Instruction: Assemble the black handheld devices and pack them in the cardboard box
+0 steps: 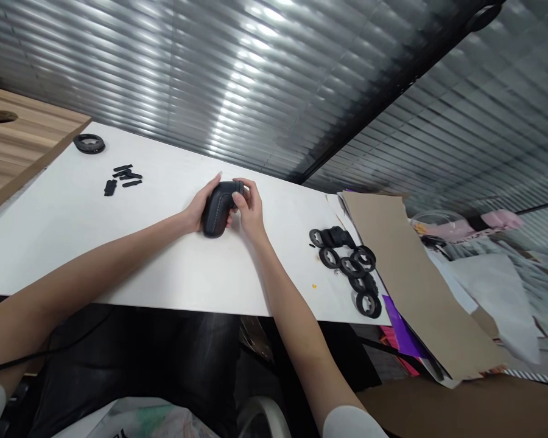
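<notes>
Over the middle of the white table, a black, bent, leather-like piece [217,210] with a light stitched seam is between my two hands. My left hand [200,207] wraps its left side, fingers partly hidden behind it. At its upper right end, my right hand [250,210] grips with thumb and fingers around a ribbed black part. The piece is tilted, its rounded thick end pointing down toward me. What exactly it is, I cannot tell.
Several small flat black pieces [126,174] and black rings [89,143] lie on the table's left. More black rings [351,264] cluster at its right end beside brown cardboard sheets [411,274]. A wooden board [27,146] borders the left; a corrugated metal wall [187,79] stands behind.
</notes>
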The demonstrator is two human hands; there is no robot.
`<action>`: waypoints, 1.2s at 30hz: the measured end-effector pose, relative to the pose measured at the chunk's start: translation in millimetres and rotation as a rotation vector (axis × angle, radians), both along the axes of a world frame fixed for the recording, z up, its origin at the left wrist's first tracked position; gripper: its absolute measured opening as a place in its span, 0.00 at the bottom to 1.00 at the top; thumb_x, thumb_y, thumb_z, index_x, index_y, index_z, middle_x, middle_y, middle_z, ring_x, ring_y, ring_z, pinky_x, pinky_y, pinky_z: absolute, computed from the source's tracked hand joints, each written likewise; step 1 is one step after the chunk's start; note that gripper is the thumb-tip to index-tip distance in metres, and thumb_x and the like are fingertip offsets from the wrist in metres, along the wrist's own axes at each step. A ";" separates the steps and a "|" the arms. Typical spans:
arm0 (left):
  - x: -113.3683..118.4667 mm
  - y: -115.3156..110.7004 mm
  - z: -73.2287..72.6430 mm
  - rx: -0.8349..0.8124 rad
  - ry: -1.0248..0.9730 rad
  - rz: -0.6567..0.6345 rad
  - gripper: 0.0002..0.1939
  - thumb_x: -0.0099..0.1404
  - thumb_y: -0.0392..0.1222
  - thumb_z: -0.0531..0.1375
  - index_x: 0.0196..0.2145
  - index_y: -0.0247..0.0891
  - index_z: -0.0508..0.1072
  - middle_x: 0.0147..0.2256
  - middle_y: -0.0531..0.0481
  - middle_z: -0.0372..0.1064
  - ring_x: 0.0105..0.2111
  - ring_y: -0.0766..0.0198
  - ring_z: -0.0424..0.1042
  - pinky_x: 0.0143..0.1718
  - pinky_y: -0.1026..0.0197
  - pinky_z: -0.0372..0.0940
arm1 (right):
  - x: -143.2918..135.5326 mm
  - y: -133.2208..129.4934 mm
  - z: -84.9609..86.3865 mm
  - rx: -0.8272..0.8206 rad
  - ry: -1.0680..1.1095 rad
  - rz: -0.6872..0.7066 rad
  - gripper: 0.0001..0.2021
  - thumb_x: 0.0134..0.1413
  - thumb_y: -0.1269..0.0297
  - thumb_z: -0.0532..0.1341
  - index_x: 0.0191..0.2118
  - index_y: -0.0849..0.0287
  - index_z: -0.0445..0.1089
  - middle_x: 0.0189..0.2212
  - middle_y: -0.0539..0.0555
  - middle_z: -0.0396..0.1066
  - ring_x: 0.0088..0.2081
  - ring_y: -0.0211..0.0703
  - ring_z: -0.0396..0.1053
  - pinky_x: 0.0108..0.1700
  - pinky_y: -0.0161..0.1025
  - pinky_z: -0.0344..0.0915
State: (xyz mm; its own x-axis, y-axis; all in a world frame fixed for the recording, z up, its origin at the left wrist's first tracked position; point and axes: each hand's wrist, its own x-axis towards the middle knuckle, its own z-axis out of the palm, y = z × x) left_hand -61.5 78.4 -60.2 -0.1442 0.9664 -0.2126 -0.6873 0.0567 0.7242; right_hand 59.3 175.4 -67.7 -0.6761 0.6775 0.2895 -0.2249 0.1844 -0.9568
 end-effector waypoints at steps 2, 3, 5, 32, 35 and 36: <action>-1.1 -1.0 1.0 0.001 -0.046 0.018 0.37 0.76 0.78 0.52 0.44 0.39 0.78 0.28 0.44 0.76 0.23 0.53 0.78 0.28 0.54 0.76 | -1.9 -1.2 0.4 -0.022 0.031 -0.024 0.30 0.50 0.32 0.76 0.49 0.47 0.76 0.30 0.44 0.70 0.25 0.38 0.65 0.28 0.39 0.66; -1.9 -1.3 1.3 0.003 -0.062 0.024 0.37 0.76 0.77 0.51 0.46 0.39 0.78 0.29 0.44 0.76 0.25 0.52 0.79 0.29 0.53 0.77 | -2.7 -0.8 0.0 -0.033 0.047 -0.043 0.30 0.50 0.32 0.76 0.49 0.47 0.76 0.31 0.45 0.70 0.25 0.38 0.65 0.28 0.38 0.66; -3.6 -1.4 1.6 0.003 -0.075 0.013 0.36 0.78 0.75 0.50 0.49 0.38 0.78 0.31 0.42 0.78 0.26 0.51 0.81 0.29 0.53 0.77 | -4.2 2.2 -2.5 -0.051 0.075 -0.092 0.30 0.52 0.31 0.74 0.50 0.47 0.75 0.33 0.45 0.70 0.25 0.37 0.65 0.29 0.38 0.66; -8.3 2.3 1.9 -0.063 -0.098 -0.082 0.41 0.84 0.69 0.43 0.36 0.31 0.78 0.24 0.43 0.71 0.18 0.63 0.69 0.15 0.65 0.61 | -6.0 16.8 -24.0 0.091 0.114 -0.110 0.30 0.64 0.30 0.66 0.60 0.44 0.70 0.34 0.47 0.68 0.29 0.40 0.67 0.32 0.40 0.67; -8.9 2.7 0.4 -0.057 -0.105 -0.083 0.41 0.84 0.69 0.43 0.35 0.32 0.78 0.24 0.43 0.71 0.18 0.63 0.70 0.15 0.65 0.61 | -5.8 18.3 -25.1 0.093 0.107 -0.105 0.30 0.64 0.30 0.66 0.61 0.45 0.69 0.34 0.47 0.68 0.28 0.40 0.67 0.33 0.40 0.68; -8.9 2.8 0.0 -0.056 -0.105 -0.085 0.41 0.84 0.69 0.42 0.35 0.31 0.78 0.24 0.43 0.71 0.18 0.63 0.70 0.15 0.65 0.61 | -5.8 18.9 -25.7 0.094 0.109 -0.104 0.30 0.65 0.30 0.66 0.61 0.45 0.69 0.34 0.47 0.68 0.28 0.40 0.67 0.32 0.40 0.68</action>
